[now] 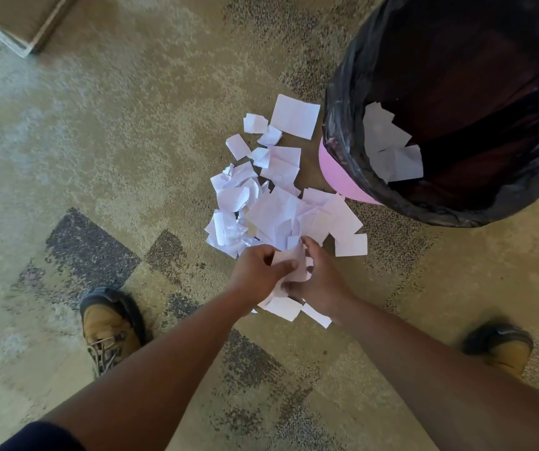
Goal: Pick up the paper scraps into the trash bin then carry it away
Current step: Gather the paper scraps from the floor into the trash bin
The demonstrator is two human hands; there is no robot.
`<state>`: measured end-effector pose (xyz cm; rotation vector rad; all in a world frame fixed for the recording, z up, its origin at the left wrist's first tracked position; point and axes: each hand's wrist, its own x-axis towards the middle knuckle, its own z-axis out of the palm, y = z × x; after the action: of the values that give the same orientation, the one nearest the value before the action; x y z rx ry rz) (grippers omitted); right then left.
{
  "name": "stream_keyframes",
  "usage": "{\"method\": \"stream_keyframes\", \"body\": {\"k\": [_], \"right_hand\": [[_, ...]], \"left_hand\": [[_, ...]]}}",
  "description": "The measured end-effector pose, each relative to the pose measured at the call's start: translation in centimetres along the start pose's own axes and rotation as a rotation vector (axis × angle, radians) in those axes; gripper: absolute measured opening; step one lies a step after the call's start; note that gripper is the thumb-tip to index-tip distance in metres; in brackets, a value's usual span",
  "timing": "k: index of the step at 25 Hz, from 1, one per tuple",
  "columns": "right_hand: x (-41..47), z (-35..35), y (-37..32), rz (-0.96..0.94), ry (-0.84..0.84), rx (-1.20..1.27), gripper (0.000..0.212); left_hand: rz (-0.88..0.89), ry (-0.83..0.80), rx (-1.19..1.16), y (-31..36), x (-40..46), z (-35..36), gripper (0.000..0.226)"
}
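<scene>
A heap of white paper scraps (274, 190) lies on the carpet just left of a pink trash bin (339, 177) lined with a black bag (346, 102). A few scraps (392, 148) lie inside the bin. Both hands meet at the near end of the heap. My left hand (258, 271) and my right hand (320, 278) curl round the same bunch of scraps (291, 265) between them. More scraps (286, 309) lie under the hands.
My two tan boots stand on the patterned carpet, one (108, 327) at the left and one (506, 349) at the right. A wall base or furniture edge (33, 30) shows at the top left corner.
</scene>
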<state>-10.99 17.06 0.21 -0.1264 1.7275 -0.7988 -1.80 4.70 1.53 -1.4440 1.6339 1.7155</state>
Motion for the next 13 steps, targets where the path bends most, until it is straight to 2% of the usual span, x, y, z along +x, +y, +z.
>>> {"method": "stream_keyframes", "body": {"k": [4,7,10,11,13], "right_hand": [[-1.1,-1.0,-0.4,-0.017,0.133,0.070,0.050],[-1.9,-1.6,-1.0,-0.045,0.136,0.238,0.050],[-3.1,-1.6,-2.1,-0.066,-0.013,0.433,0.048],[-3.5,-1.4,-2.4,-0.083,-0.066,0.443,0.048],[-4.0,-0.9,-2.5,-0.131,-0.089,0.310,0.058]], "left_hand": [[-0.047,-0.136,-0.295,0.6,-1.3,-1.7,0.041],[-0.096,-0.250,-0.459,1.4,-2.0,-2.5,0.028],[-0.143,-0.291,-0.638,2.6,-2.8,-3.0,0.008],[-0.136,-0.297,-0.685,2.8,-3.1,-3.0,0.008],[-0.091,-0.306,-0.726,3.0,-3.7,-2.9,0.015]]}}
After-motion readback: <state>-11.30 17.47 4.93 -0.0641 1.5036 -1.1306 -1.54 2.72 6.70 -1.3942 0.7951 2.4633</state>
